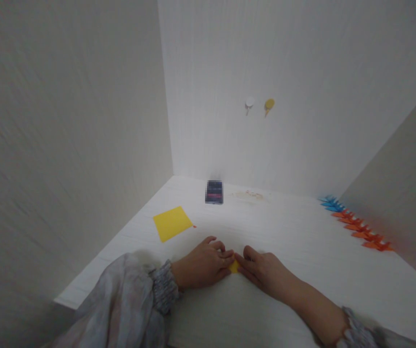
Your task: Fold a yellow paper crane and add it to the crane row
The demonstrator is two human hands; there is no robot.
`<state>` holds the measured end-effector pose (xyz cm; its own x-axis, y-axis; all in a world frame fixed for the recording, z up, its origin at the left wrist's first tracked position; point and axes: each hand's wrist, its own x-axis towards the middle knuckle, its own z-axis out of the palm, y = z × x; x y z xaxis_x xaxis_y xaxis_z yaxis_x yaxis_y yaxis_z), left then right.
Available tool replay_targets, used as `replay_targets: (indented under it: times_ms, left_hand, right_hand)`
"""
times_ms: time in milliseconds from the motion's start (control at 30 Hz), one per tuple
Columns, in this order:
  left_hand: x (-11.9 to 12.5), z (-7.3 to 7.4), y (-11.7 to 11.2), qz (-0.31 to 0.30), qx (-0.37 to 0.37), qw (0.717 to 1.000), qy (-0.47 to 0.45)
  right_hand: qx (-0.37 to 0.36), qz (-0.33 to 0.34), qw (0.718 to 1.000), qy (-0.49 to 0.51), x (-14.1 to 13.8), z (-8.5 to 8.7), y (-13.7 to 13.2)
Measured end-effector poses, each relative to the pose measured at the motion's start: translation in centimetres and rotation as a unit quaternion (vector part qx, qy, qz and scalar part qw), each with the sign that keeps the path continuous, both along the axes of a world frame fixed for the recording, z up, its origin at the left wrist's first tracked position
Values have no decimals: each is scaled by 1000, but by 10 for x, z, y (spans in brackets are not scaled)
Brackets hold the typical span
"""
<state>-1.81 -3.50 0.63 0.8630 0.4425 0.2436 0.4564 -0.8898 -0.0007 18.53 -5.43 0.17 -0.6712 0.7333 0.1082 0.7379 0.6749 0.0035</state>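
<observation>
1. My left hand (208, 263), loosely curled, touches the small yellow piece (234, 267) at its three o'clock.
2. My right hand (265, 273), partly curled, touches it from the other side; I can't tell whether either grips.
3. Toward ten o'clock, a yellow sheet (172, 223) lies on the table (283, 217).

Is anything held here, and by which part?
The small yellow paper: left hand at its left side, right hand at its right; whether gripped or only pressed can't be told.
</observation>
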Motion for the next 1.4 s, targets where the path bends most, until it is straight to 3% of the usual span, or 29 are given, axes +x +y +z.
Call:
replay_targets:
  times_ms: [433, 833, 1000, 1400]
  left_hand:
    - [-1, 2, 0, -7, 22, 1000, 14]
    - [0, 0, 0, -5, 17, 1000, 10]
    - [0, 2, -1, -3, 23, 1000, 16]
    - [1, 4, -1, -3, 12, 1000, 12]
  right_hand:
    - [-77, 10, 996, 47, 6, 8, 0]
    - [-75, -7, 997, 19, 4, 5, -1]
    - [-90, -10, 994, 53, 6, 4, -3]
    - [-99, 36, 992, 71, 16, 10, -8]
